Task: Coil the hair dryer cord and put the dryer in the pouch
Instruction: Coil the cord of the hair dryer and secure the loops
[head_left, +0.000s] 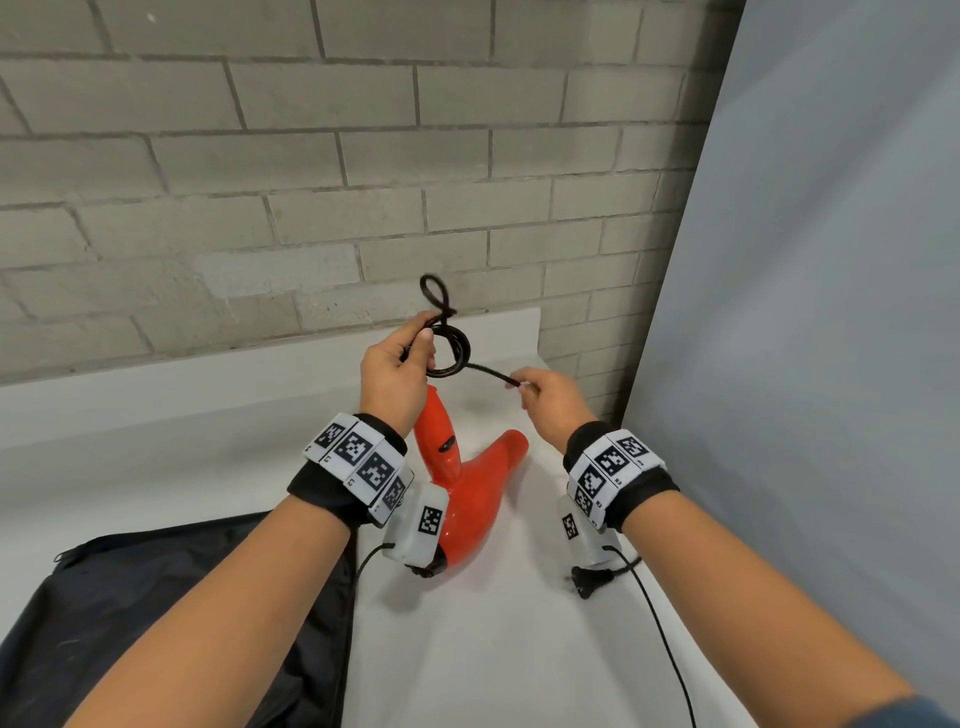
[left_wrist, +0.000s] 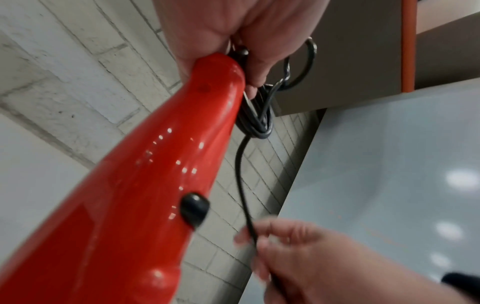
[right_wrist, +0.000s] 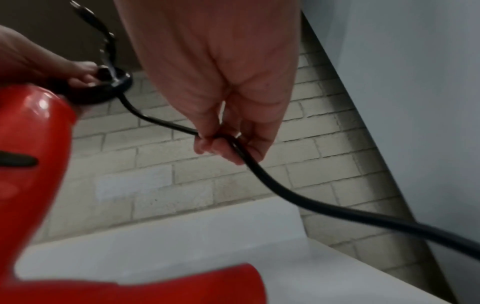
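Fingers of my left hand are curled round the end of the red hair dryer handle together with a bundle of black cord loops; one small loop sticks up past my fingertips, the larger ones hang just to their right. Thumb and fingers of my right hand pinch the free run of cord, which arcs across from the loops to my fingertips. Below my hands, the dryer's body and nozzle hang over a white table. The plug lies on it under my right wrist. Left of my left forearm, a black pouch lies flat on the same surface. Beyond my fingertips stands a pale brick wall, and off to the right of my right hand a plain grey panel leans in.
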